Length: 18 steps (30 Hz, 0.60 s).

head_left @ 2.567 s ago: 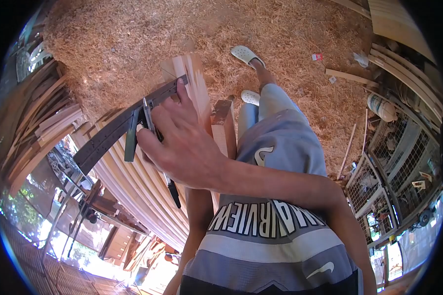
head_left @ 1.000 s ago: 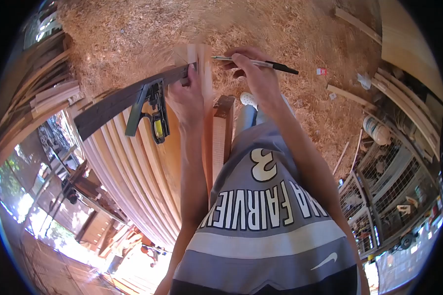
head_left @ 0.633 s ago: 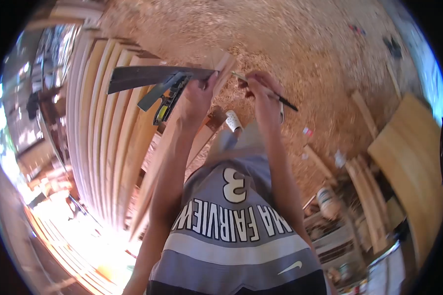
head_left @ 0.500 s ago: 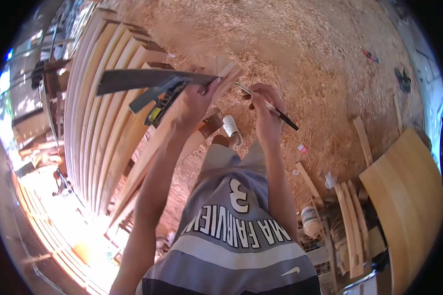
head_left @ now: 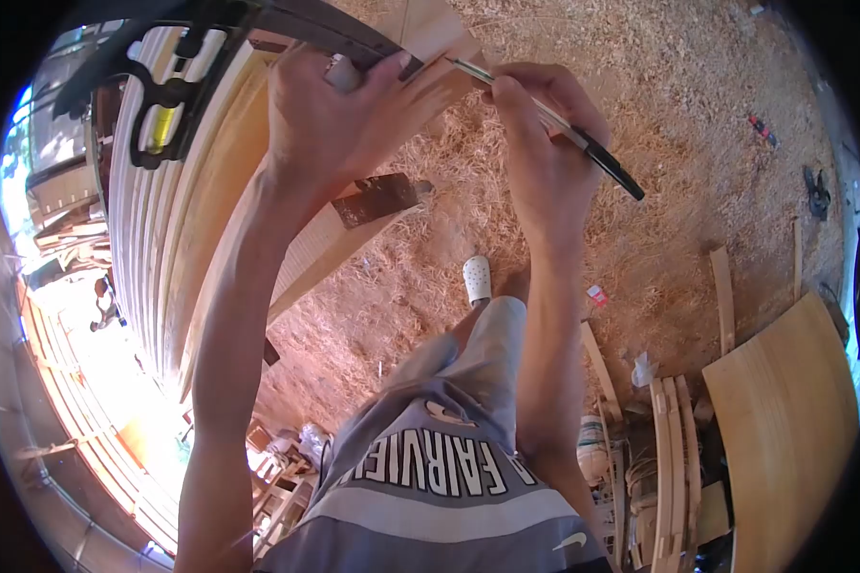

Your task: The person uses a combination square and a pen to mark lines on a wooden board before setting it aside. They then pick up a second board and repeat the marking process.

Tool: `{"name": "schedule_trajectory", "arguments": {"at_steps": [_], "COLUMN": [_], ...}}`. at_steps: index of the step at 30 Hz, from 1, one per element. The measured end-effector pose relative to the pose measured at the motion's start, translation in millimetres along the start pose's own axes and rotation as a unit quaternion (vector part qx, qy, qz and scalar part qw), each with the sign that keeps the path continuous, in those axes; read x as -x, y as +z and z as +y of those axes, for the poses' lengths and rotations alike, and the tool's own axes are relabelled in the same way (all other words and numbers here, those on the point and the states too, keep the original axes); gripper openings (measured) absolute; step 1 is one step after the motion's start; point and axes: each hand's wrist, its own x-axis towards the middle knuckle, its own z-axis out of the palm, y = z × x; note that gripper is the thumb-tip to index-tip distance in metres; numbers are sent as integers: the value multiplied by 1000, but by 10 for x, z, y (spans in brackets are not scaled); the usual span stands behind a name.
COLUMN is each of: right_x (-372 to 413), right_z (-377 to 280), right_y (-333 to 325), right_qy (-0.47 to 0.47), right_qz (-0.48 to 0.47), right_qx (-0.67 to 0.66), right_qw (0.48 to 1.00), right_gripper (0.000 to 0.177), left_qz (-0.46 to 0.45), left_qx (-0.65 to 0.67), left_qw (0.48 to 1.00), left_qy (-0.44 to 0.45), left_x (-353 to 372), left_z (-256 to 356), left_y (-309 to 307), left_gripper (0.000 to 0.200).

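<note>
The left hand [head_left: 320, 119], half-curled, clasps one flat, dark square [head_left: 354, 36] against smooth wood [head_left: 440, 31]. The right hand [head_left: 552, 124], nearly closed, pinches one slim, black-ended pen [head_left: 583, 139].

We hold a slim pen [head_left: 610, 164] with a pale barrel and black end aslant, its tip at the pale wooden board [head_left: 441, 31]; whether they touch, we cannot tell. Our dark square [head_left: 355, 33] lies with its straight blade across the board, its black openwork frame carrying a yellow vial [head_left: 162, 126] off to the left.
</note>
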Motion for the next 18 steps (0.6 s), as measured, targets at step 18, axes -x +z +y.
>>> {"name": "schedule_trajectory", "arguments": {"at_steps": [18], "right_x": [-24], "right_z": [131], "right_y": [107], "right_qy": [-6], "right_qz": [7], "right_qx": [-16], "right_qw": [1000], "right_gripper": [14], "left_qz": [54], "left_qx": [-97], "left_qw": [991], "left_qy": [76], "left_x": [-102], "left_z": [-83], "left_y": [-44], "left_gripper": [22]}}
